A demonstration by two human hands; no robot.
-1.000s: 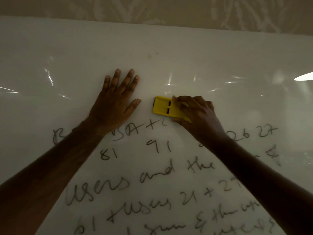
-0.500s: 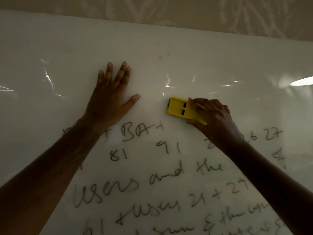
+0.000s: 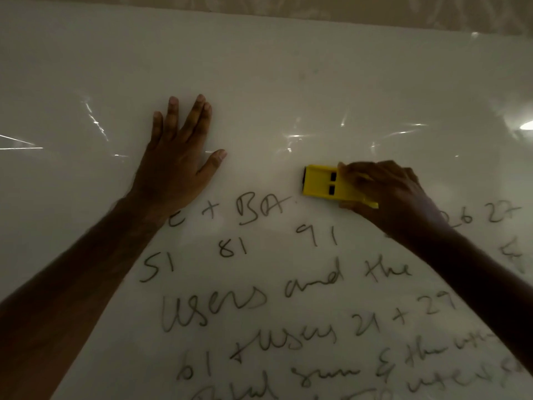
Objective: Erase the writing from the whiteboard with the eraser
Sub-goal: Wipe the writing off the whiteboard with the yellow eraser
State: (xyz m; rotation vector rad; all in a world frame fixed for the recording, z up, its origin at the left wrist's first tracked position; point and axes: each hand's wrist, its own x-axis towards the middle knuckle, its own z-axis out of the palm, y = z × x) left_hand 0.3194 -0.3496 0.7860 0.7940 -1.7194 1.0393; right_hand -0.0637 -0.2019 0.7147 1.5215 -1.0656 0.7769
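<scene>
A white whiteboard (image 3: 288, 67) fills the view, its upper half blank and its lower half covered in black handwriting (image 3: 259, 284). My right hand (image 3: 389, 194) grips a yellow eraser (image 3: 320, 184) pressed flat on the board, just right of the letters "BA" (image 3: 261, 209) in the top written line. My left hand (image 3: 178, 160) lies flat on the board with fingers spread, above and left of that line. My right forearm hides part of the writing at the right.
A patterned beige wall (image 3: 375, 10) shows above the board's top edge. Bright light reflections (image 3: 294, 137) streak the glossy surface at mid height. More lines of numbers and words run down to the bottom edge.
My right hand slid the eraser to the right along the top written line; the "+" marks after "BA" are gone. The view shifted, uncovering "51" and a letter at the left.
</scene>
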